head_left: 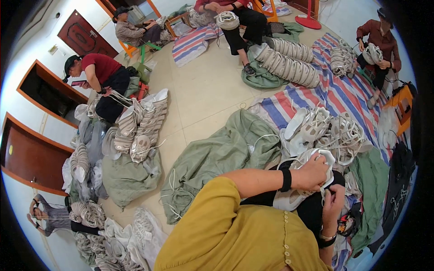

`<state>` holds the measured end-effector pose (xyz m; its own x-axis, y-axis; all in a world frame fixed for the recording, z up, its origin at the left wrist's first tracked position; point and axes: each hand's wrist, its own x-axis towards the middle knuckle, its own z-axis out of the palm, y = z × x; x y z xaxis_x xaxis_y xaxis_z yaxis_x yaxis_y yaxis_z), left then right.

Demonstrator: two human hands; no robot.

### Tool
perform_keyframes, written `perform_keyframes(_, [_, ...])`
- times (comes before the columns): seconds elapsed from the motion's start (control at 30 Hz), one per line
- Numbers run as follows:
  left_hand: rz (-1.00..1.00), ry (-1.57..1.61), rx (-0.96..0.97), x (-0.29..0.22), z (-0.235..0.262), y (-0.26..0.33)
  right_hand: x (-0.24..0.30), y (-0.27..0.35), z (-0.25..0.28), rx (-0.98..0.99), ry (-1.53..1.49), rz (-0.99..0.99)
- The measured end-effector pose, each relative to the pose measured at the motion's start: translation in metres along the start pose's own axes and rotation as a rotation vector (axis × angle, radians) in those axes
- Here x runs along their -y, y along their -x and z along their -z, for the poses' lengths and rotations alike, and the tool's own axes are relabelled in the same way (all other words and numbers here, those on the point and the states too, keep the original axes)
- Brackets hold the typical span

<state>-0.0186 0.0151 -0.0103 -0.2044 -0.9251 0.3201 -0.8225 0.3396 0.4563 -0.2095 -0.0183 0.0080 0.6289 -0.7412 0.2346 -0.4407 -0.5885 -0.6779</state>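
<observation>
Head view | pale shoe [329, 158], 3 o'clock: was gripped by left hand [313, 174], fingers curled | right hand [333, 205], 4 o'clock: half-curled, hold could not be told

A white wall [31, 114] runs along the left, broken by a dark doorway [49, 92], a brown door [31, 153] below it and a red-brown door [86, 36] at upper left. Beige floor tiles [205, 99] fill the centre; an orange stool [400, 106] stands far right.

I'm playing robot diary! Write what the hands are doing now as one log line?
left hand: grips pale shoe upper | right hand: close beside it, contact unclear | place: over dark trousers
</observation>
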Motion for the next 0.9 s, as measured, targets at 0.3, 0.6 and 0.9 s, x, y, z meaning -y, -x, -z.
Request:
perform_keyframes(0.3, [-0.019,0.025,-0.049,-0.001,-0.002,0.003,-0.009,-0.005,0.002,0.279,0.116,-0.200])
perform_keyframes(0.6, [-0.021,0.025,-0.023,0.000,-0.009,0.002,-0.003,-0.022,0.024,0.254,-0.301,-0.115])
perform_keyframes(0.9, [0.080,0.076,0.108,-0.002,-0.005,-0.006,0.024,-0.086,0.125,0.046,-1.317,0.098])
